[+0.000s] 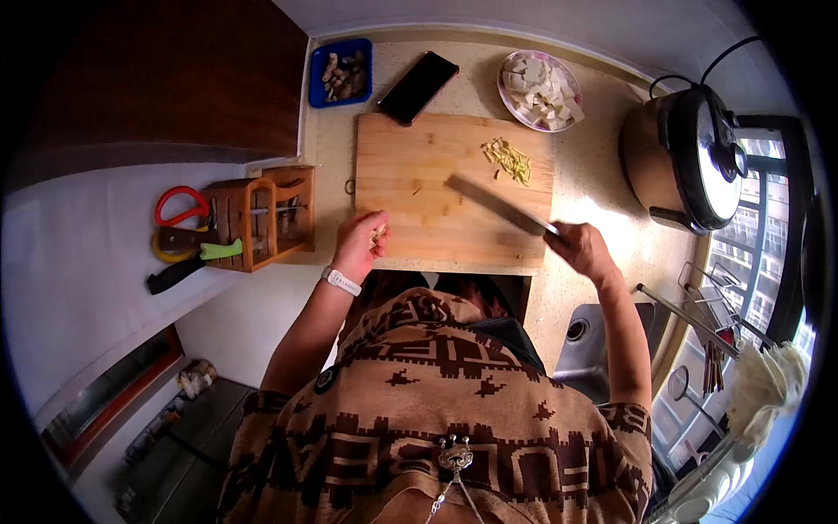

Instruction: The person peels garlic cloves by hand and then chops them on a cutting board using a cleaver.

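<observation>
My right hand (580,249) is closed round the handle of a kitchen knife (496,205). Its blade is slightly blurred and slants up and left over the right half of a wooden cutting board (410,148). At the board's lower left edge, my left hand (360,243) has its fingers curled round small pale pieces (377,234), possibly garlic; the fingers partly cover them. A small heap of thin yellowish strips (508,161) lies on the board's upper right, beyond the blade and apart from it.
Behind the board are a blue tray (316,79) of ginger-like roots, a phone (420,87) and a plate (503,92) of white cubes. An electric cooker (646,157) stands right, above a sink (594,345). A wooden knife rack (253,223) with scissors is left.
</observation>
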Motion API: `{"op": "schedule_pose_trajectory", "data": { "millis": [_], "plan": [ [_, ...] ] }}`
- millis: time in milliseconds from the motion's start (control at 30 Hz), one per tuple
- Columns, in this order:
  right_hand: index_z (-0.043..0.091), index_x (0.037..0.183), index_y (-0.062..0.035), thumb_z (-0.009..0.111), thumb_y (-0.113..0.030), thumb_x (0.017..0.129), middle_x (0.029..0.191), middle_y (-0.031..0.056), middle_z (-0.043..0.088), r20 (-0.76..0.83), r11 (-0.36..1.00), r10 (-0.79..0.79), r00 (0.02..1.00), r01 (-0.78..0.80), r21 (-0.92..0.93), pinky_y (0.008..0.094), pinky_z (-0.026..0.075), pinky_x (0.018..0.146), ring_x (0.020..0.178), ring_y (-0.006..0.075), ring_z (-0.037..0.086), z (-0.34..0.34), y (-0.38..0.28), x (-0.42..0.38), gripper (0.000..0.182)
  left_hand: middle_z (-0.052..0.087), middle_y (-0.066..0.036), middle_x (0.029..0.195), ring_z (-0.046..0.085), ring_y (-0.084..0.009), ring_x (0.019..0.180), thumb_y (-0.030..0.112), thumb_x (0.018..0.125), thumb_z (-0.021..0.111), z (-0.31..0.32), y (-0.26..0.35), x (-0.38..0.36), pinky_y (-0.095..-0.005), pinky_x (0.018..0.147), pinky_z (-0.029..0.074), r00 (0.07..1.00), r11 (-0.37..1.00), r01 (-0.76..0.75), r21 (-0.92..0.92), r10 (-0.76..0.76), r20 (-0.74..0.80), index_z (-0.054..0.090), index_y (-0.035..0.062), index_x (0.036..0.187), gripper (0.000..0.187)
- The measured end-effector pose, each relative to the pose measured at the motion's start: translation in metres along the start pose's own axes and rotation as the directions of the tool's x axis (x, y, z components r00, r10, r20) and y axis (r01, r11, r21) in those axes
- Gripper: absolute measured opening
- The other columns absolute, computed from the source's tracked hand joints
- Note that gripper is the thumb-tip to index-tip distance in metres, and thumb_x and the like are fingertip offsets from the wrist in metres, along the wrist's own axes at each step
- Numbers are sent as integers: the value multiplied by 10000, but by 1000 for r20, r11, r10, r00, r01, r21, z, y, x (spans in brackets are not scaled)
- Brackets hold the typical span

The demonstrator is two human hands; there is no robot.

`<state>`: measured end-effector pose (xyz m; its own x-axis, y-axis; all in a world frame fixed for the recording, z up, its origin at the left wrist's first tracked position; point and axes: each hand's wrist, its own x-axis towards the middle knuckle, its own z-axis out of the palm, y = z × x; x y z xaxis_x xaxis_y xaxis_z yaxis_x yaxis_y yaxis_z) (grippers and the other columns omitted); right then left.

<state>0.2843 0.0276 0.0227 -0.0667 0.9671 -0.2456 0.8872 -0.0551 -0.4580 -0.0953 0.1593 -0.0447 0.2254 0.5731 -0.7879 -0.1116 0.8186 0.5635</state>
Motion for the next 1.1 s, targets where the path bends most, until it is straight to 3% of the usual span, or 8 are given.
{"op": "schedule_pose_trajectory", "data": {
  "millis": [100, 267, 467, 767, 833, 967, 1033, 1100],
  "plan": [
    [697, 1001, -89, 654, -261, 855, 753, 137, 679, 26, 991, -114, 993, 112, 72, 366, 531, 609, 655, 305, 658, 16, 6, -29, 230, 595, -20, 702, 498, -78, 530, 207, 855, 680, 0, 2, 8, -221, 450, 363, 1000, 1000, 12, 17, -11, -14, 600, 106, 863, 128],
    [714, 1008, -119, 689, -264, 818, 813, 127, 698, 147, 999, 15, 989, -21, 38, 359, 540, 648, 698, 292, 674, 21, 22, -30, 240, 598, -19, 710, 501, -74, 539, 212, 858, 679, 6, 7, 15, -219, 451, 363, 1000, 1000, -9, 30, 8, 3, 593, 107, 855, 136],
    [669, 970, -55, 667, -221, 857, 703, 192, 626, -32, 981, 153, 988, -148, 130, 391, 481, 572, 612, 345, 612, 10, 19, 21, 201, 599, -7, 723, 493, -61, 540, 216, 871, 671, 23, 17, 28, -215, 453, 355, 998, 991, -60, 124, 60, -3, 611, 110, 886, 123],
    [655, 953, -13, 644, -245, 900, 602, 191, 548, 62, 888, 191, 980, -199, 415, 366, 437, 524, 496, 265, 508, 47, -40, 13, 238, 579, 16, 726, 511, -68, 574, 212, 883, 662, 27, 25, 63, -236, 466, 399, 932, 827, -314, 466, 361, -13, 625, 28, 923, 191],
    [655, 962, -10, 634, -250, 904, 605, 186, 559, 90, 854, 226, 970, -242, 460, 361, 441, 533, 499, 262, 513, 57, -56, 9, 248, 605, -22, 725, 588, -159, 635, 225, 886, 655, 17, 13, 89, -300, 554, 469, 675, 485, -617, 620, 731, 99, 631, 29, 915, 199],
    [652, 990, 2, 636, -224, 906, 614, 177, 545, 68, 815, 263, 962, -259, 518, 342, 436, 532, 517, 214, 514, 66, -75, 11, 241, 653, -133, 869, 635, -329, 754, 225, 845, 683, 30, 37, 91, -409, 656, 496, 516, 138, -570, 810, 827, 222, 640, 71, 904, 171],
    [644, 915, 15, 622, -238, 927, 585, 102, 520, 97, 760, 315, 944, -312, 570, 309, 412, 509, 529, 140, 491, 72, -75, 6, 255, 626, -125, 920, 614, -349, 795, 247, 839, 682, 32, 43, 105, -421, 664, 495, 321, -163, -603, 781, 846, 425, 642, 99, 924, 175],
    [605, 787, 3, 608, -268, 946, 566, 9, 462, 238, 488, 443, 864, -455, 745, 272, 370, 482, 535, 75, 443, 73, -78, 0, 314, 602, -94, 1008, 600, -337, 884, 269, 837, 683, 35, 39, 110, -429, 718, 489, 418, -86, -615, 784, 807, 416, 638, 112, 955, 201]
  ]
}}
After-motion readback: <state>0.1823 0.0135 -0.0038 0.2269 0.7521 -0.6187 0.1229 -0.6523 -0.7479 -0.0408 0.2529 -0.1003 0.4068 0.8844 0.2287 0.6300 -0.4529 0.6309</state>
